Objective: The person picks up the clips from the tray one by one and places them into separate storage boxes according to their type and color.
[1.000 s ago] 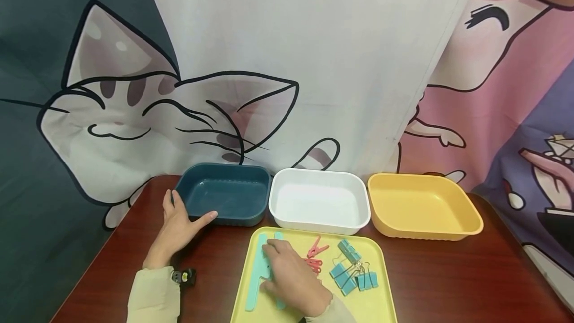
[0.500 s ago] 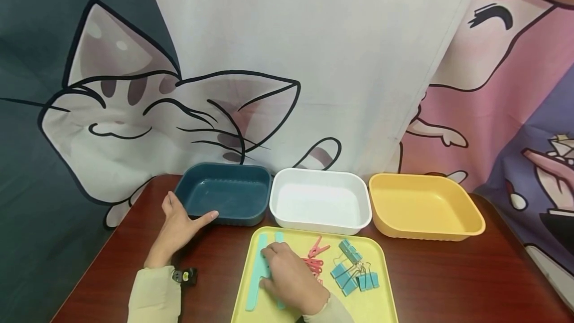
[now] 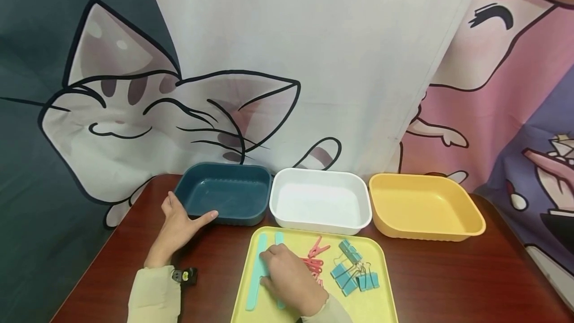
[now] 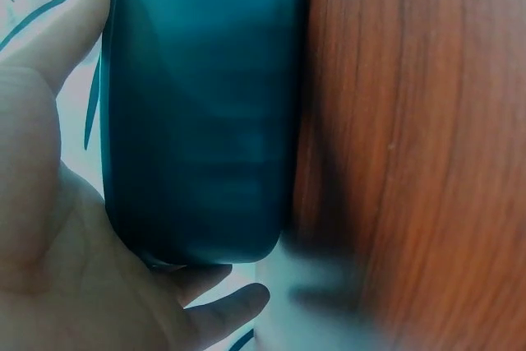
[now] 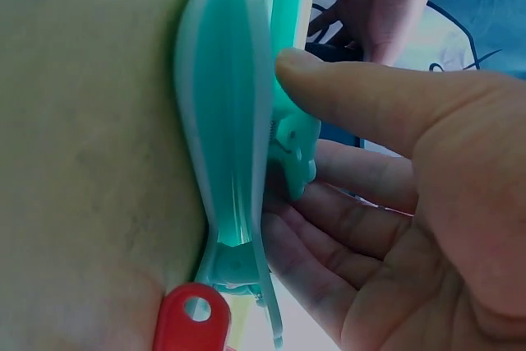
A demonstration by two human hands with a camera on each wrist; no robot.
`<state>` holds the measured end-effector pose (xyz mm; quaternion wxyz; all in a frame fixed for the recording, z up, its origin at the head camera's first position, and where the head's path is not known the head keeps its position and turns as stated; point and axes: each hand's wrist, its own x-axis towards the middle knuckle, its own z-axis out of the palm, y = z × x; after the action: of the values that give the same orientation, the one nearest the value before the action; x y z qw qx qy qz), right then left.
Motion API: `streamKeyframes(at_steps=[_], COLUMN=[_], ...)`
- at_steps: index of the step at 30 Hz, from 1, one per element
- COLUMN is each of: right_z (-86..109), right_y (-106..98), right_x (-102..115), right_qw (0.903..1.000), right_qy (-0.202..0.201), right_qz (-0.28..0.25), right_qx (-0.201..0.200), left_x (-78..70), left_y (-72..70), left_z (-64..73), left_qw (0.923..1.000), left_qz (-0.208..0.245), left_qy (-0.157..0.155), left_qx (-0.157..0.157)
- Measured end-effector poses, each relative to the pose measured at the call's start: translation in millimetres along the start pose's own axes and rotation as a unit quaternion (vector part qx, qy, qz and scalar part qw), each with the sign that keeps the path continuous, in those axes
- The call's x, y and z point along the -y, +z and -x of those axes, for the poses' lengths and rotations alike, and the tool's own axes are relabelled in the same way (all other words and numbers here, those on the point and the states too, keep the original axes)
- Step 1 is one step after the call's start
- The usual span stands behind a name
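Note:
My left hand (image 3: 177, 231) is at the left front corner of the navy bin (image 3: 242, 221), thumb along its front and fingers at its left side. In the left wrist view the palm faces the bin wall (image 4: 205, 121), with the thumb extended along it. On the yellow tray (image 3: 367, 308), my right hand (image 3: 289, 275) pinches the left of two long turquoise bag clips (image 3: 256, 275) by its handle (image 5: 297, 141). The other bag clip (image 5: 226, 104) lies alongside, partly hidden under the hand in the head view. Red clothespins (image 3: 314, 263) lie right of the fingers.
Several teal binder clips (image 3: 354, 273) lie on the tray's right half. Behind the tray, a white bin (image 3: 320, 226) and a yellow bin (image 3: 426, 233) stand in a row with the navy one. A printed curtain (image 3: 358, 64) hangs behind the wooden table (image 3: 448, 283).
My right thumb and fingers have closed in on the left bag clip's handle, covering it in the head view. My left hand stays at the navy bin.

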<state>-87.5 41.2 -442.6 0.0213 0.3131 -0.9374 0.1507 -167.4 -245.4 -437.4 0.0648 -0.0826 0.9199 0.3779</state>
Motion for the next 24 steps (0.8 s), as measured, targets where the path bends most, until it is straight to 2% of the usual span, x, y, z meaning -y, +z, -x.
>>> streamKeyframes(at_steps=[14,24], right_z=[-2.8,-4.0], right_y=[0.7,-2.3], right_x=[1.3,1.8], right_qw=[0.9999,0.9992], right_qy=[0.002,-0.009], right_qz=[0.016,-0.024], right_qx=[-0.005,-0.030], left_x=[0.1,1.7], left_y=[-1.2,-1.8], left_z=[2.1,2.4], left_qw=[0.9998,0.9997], left_qz=[0.008,0.003], left_qy=[0.017,0.026], left_qx=[0.006,0.003])
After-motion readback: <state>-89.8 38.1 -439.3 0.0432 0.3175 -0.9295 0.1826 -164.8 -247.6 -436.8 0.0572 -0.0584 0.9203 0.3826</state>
